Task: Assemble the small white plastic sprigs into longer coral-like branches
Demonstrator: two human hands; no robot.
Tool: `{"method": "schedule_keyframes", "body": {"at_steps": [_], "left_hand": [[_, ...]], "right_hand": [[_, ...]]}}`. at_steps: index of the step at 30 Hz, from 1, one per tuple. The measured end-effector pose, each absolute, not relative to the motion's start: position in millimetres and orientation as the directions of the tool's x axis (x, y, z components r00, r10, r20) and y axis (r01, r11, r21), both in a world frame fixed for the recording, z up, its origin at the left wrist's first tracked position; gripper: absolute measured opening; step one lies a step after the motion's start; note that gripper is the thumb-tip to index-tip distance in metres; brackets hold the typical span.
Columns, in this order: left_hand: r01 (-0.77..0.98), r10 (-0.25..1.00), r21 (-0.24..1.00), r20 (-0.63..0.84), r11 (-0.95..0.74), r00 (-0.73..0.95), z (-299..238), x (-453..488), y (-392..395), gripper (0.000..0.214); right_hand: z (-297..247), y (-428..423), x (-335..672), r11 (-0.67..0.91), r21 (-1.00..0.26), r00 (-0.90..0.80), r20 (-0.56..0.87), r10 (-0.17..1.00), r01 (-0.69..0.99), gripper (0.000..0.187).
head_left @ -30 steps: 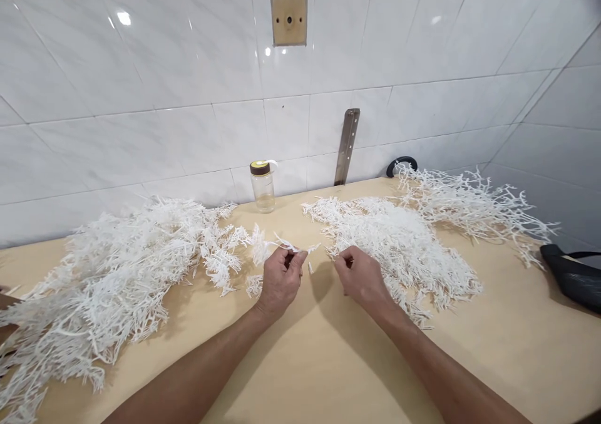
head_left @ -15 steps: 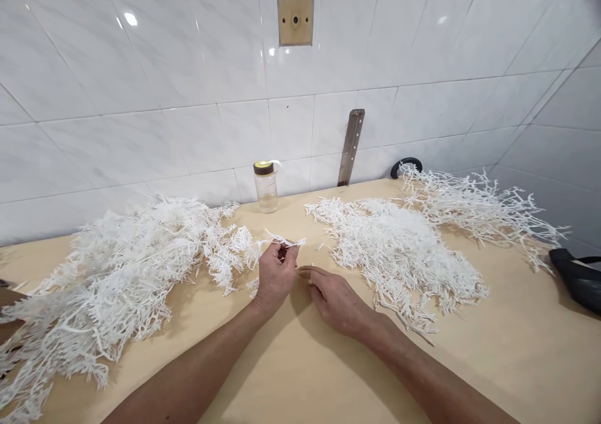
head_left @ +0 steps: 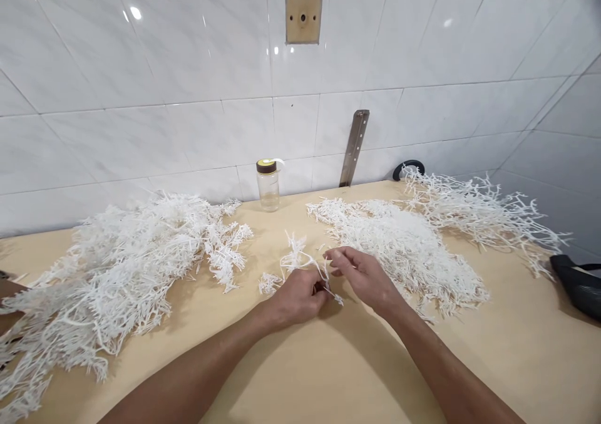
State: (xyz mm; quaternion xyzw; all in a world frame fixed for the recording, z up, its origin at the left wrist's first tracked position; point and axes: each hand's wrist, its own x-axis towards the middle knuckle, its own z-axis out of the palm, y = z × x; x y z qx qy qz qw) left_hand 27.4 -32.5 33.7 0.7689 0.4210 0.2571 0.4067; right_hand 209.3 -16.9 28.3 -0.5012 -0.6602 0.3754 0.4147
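My left hand [head_left: 305, 295] is closed on a white branching plastic sprig [head_left: 295, 252]. The sprig's bushy end stands up behind the knuckles, a thin stem curves over the hand, and a short tip pokes out below the fingers. Close on the right, my right hand [head_left: 359, 277] has its thumb and fingers drawn together at the bent stem; its exact hold is partly hidden. A small white tuft [head_left: 269, 283] lies on the table just left of my left hand.
Large heaps of white sprigs lie to the left [head_left: 126, 267] and right [head_left: 399, 242]. Longer bare branches [head_left: 483, 208] spread at the far right. A clear bottle [head_left: 268, 192], a metal strip [head_left: 354, 148] and a black object [head_left: 577, 283] stand around the tabletop [head_left: 300, 374].
My left hand has moved right and down with the sprig and turned over. My right hand has shifted right and up, and the stem now bends between the hands.
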Motion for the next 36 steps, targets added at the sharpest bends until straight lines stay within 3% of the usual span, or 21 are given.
{"method": "schedule_keyframes", "body": {"at_steps": [4,9,12,17,22,25,30,36], "left_hand": [[0.411,0.817,0.855,0.026,-0.317,0.576,38,25,-36,0.017],[0.446,0.805,0.834,-0.002,-0.325,0.593,41,26,-36,0.014],[0.411,0.866,0.888,-0.028,-0.208,0.5,41,29,-33,0.018],[0.093,0.946,0.987,-0.15,0.128,0.288,37,31,-25,0.035],[-0.265,0.957,0.945,-0.119,0.191,0.266,35,27,-16,0.022],[-0.438,0.964,0.87,-0.14,0.229,0.225,32,25,-12,0.027],[-0.503,0.976,0.837,-0.176,0.217,0.128,25,24,-10,0.03],[-0.501,0.986,0.849,-0.142,0.165,0.083,23,24,-9,0.032]], "right_hand": [[32,-26,199,0.286,-0.899,-0.329,0.174,0.928,0.332,0.033],[25,-25,192,0.278,-0.897,-0.242,0.201,0.949,0.343,0.019],[24,-22,193,0.276,-0.912,-0.181,0.229,0.956,0.305,0.021],[24,-20,196,0.24,-0.917,-0.074,0.228,0.971,0.317,0.024],[20,-20,191,0.285,-0.91,-0.172,0.242,0.955,0.302,0.026],[16,-19,188,0.328,-0.883,-0.214,0.267,0.94,0.337,0.023],[11,-16,186,0.339,-0.855,-0.247,0.257,0.934,0.393,0.02],[14,-17,187,0.286,-0.893,-0.302,0.183,0.936,0.347,0.019]]}}
